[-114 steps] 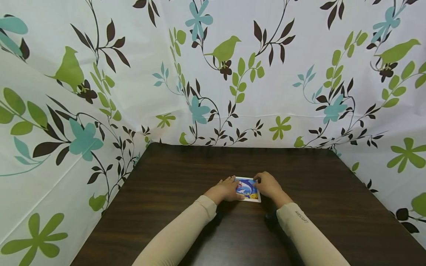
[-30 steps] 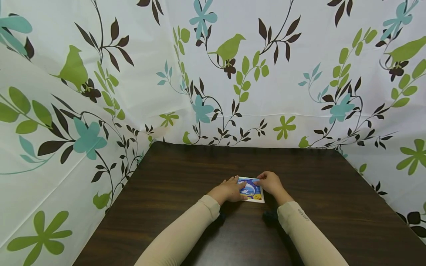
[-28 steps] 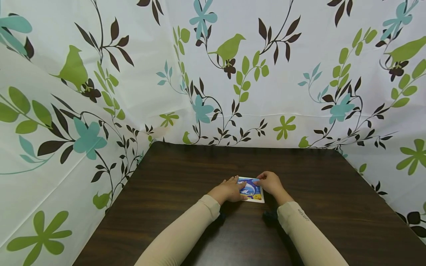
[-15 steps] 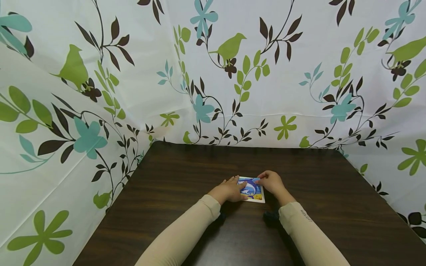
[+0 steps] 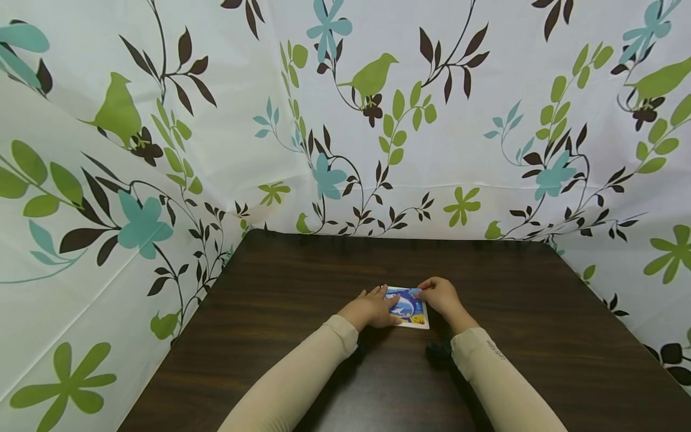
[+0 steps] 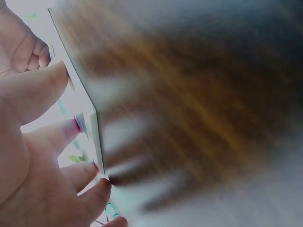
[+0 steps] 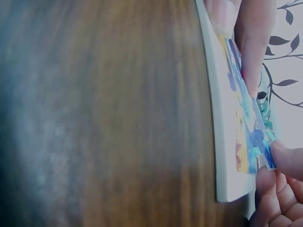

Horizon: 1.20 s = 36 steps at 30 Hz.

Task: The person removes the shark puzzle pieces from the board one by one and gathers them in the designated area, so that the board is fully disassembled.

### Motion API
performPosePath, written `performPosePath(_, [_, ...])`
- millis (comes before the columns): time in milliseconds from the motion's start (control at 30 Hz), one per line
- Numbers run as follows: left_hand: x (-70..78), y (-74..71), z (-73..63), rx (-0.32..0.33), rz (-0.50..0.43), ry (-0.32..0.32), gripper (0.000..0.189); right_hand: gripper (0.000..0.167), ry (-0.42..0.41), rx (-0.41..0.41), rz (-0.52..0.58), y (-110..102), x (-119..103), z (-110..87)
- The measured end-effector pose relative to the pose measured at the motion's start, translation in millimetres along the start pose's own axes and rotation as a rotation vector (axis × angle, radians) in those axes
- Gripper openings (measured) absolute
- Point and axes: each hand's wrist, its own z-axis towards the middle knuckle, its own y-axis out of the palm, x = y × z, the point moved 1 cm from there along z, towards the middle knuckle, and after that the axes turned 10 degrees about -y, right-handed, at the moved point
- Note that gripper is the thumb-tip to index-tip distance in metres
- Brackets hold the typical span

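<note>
A small picture puzzle [image 5: 410, 311] with a white frame lies on the table in the head view, showing a blue dolphin scene with yellow at the bottom. My left hand [image 5: 369, 308] rests on its left side, fingers spread across the frame and picture; in the left wrist view those fingers [image 6: 45, 92] lie along the frame's thin edge [image 6: 96, 137]. At the far right corner my right hand [image 5: 442, 298] pinches a blue puzzle piece [image 7: 268, 150] between thumb and finger. The right wrist view shows this piece tilted slightly up from the frame [image 7: 221, 142]. The hands partly cover the picture.
The dark wood table [image 5: 302, 276] extends around the puzzle on every side. Behind and beside it hangs a white curtain [image 5: 227, 120] with birds, leaves and flowers. Dark wrist-worn gear [image 5: 438, 352] shows under the right sleeve.
Since the oldest frame, my left fingers have spread further over the picture and the right fingers have shifted at the corner. The view has turned slightly. Little differs over the last second.
</note>
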Motion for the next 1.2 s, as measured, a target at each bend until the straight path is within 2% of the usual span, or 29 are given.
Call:
performPosePath(367, [0.1,1.4,4.3,-0.008,0.018,-0.017,0.069,0.019,0.011,0.008,0.105,0,3,0.1])
performPosePath(933, [2.3,-1.0,3.6,-0.03,-0.002,-0.029,0.068,0.022,-0.011,0.01,0.136,-6,9,5.6])
performPosePath(1200, [1.1,-0.8,3.8,-0.027,-0.022,-0.023,0.068,0.023,0.015,0.005,0.161,-9,13,4.4])
